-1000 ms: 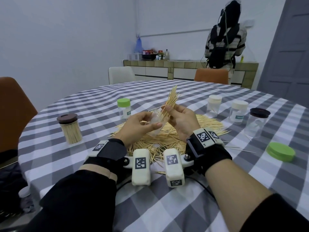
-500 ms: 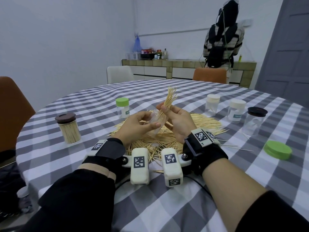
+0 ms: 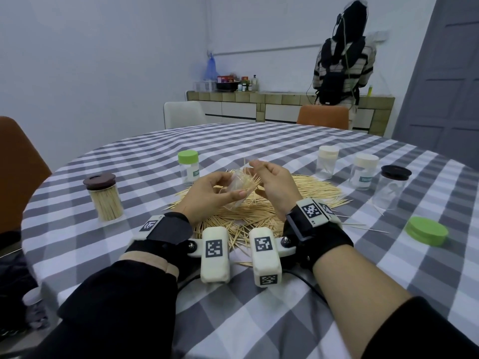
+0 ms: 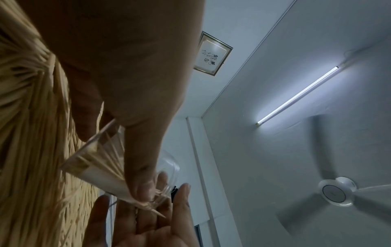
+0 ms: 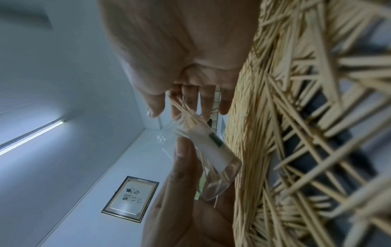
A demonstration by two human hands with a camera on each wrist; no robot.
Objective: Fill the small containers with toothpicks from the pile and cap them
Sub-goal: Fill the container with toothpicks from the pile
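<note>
The left hand (image 3: 215,191) grips a small clear container (image 3: 239,183), tilted with its mouth toward the right hand (image 3: 274,186). The right hand's fingers hang loosely curled at the mouth, where toothpick tips (image 3: 255,181) stick out; whether they pinch those tips I cannot tell. Both hands hover together just above the toothpick pile (image 3: 259,211), spread across the middle of the checked table (image 3: 259,320).

Bare cloth lies between the pile and the table's near edge, and more to the left of it. A loose green lid (image 3: 426,230) lies alone to the right, near that edge.

To the left stands a brown-lidded jar (image 3: 103,196) packed with toothpicks. A green-capped container (image 3: 188,167) stands behind the pile. To the right stand two white-capped containers (image 3: 328,161), then a dark-lidded clear jar (image 3: 392,186).
</note>
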